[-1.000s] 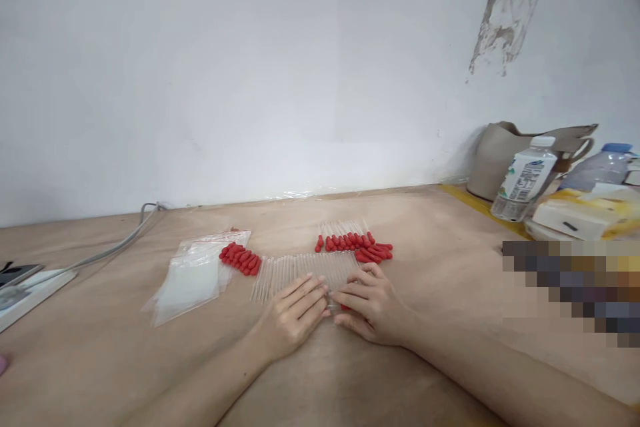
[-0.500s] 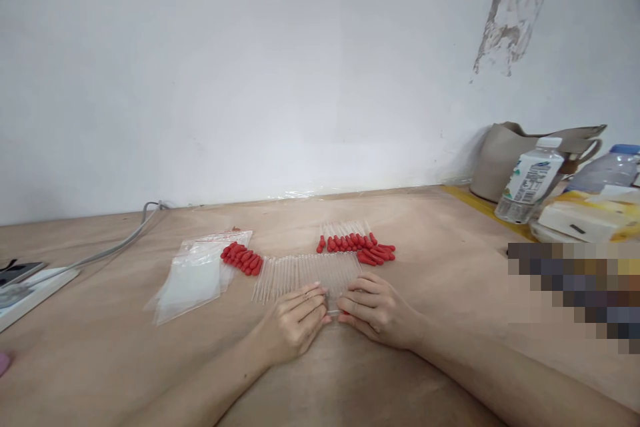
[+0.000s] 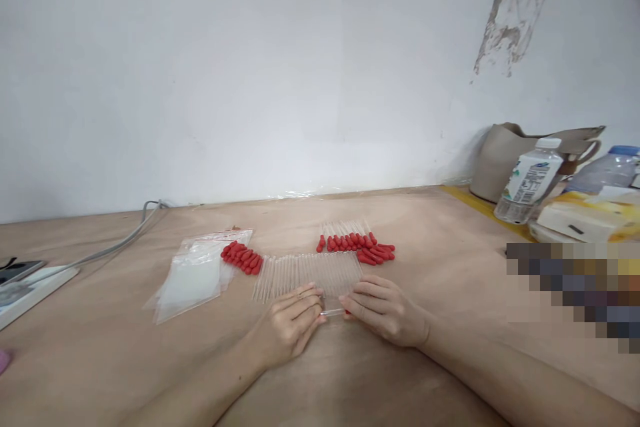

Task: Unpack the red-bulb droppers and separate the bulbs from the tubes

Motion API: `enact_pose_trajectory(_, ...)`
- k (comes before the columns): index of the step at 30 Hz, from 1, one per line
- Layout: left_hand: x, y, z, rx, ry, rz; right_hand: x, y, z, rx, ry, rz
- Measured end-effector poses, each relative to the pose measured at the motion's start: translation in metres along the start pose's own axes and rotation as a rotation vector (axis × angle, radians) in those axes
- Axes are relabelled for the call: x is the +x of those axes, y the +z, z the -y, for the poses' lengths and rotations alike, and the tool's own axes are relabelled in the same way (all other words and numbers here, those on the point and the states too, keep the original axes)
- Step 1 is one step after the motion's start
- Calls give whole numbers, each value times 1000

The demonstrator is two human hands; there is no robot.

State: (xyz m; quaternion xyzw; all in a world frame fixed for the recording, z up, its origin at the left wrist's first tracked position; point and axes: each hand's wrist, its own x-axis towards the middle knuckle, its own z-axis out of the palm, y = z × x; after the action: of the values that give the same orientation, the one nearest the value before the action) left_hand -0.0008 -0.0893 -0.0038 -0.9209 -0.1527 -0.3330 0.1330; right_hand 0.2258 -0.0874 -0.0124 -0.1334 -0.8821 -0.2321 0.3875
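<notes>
Between my hands lies a clear glass dropper tube, nearly level. My left hand is closed on the tube's left part. My right hand pinches a red rubber bulb at the tube's right end; most of the bulb is hidden by the fingers. Just beyond my hands, a row of bare glass tubes lies side by side. Loose red bulbs are heaped at the row's left end, and more red bulbs lie at its right. Behind are several droppers with bulbs fitted.
Clear zip bags lie left of the tubes. A grey cable runs to a white-edged object at far left. At right stand a plastic bottle, a grey-brown bag and a tissue pack.
My hands have moved slightly apart, the left one leftward and the right one rightward. More of the glass tube and the red bulb's edge now show between them.
</notes>
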Motion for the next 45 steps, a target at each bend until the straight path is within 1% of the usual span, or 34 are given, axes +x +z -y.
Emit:
enact_pose_trajectory(2, -5, -3, 3, -10, -18, -14, -1, -5, -4, -16, -2, -28)
enact_pose_trajectory(3, -8, -5, 7, 0, -48, -36, -3, -7, -8, -23, 26, -51)
enact_pose_trajectory(5, -17, -11, 20, 54, -171, -107, -10, -13, -21, -42, 150, -101)
enact_pose_trajectory(6, -21, -15, 28, 105, -268, -143, -15, -16, -29, -53, 255, -114)
enact_pose_trajectory(8, -27, -22, 44, 205, -450, -176, -26, -20, -48, -100, 485, -137)
enact_pose_trajectory(10, -32, -27, 58, 295, -543, -193, -38, -20, -66, -103, 756, -197)
enact_pose_trajectory(11, -33, -28, 64, 328, -555, -196, -44, -19, -74, -77, 850, -205)
enact_pose_trajectory(14, -38, -25, 73, 367, -529, -179, -57, -12, -91, -1, 1098, -209)
enact_pose_trajectory(16, -41, -21, 75, 360, -517, -161, -62, -7, -96, 48, 1228, -219)
enact_pose_trajectory(17, -43, -19, 75, 353, -511, -153, -64, -5, -97, 71, 1269, -222)
enact_pose_trajectory(19, -45, -17, 75, 344, -488, -133, -66, -1, -98, 112, 1301, -210)
enact_pose_trajectory(23, -47, -17, 74, 399, -450, -86, -70, 1, -101, 191, 1310, -194)
enact_pose_trajectory(28, -47, -16, 71, 386, -412, -52, -75, 4, -106, 289, 1345, -221)
enact_pose_trajectory(33, -46, -15, 66, 323, -447, -37, -73, 5, -105, 361, 1350, -256)
enact_pose_trajectory(37, -42, -20, 63, 304, -470, -34, -67, 3, -100, 420, 1334, -224)
enact_pose_trajectory(38, -40, -23, 62, 303, -465, -17, -66, 2, -99, 430, 1331, -210)
enact_pose_trajectory(40, -36, -30, 59, 287, -419, 74, -65, 1, -98, 436, 1333, -186)
enact_pose_trajectory(43, -33, -40, 58, 229, -290, 308, -66, 0, -99, 409, 1354, -159)
enact_pose_trajectory(45, -34, -45, 60, 193, -234, 428, -67, 0, -101, 388, 1365, -141)
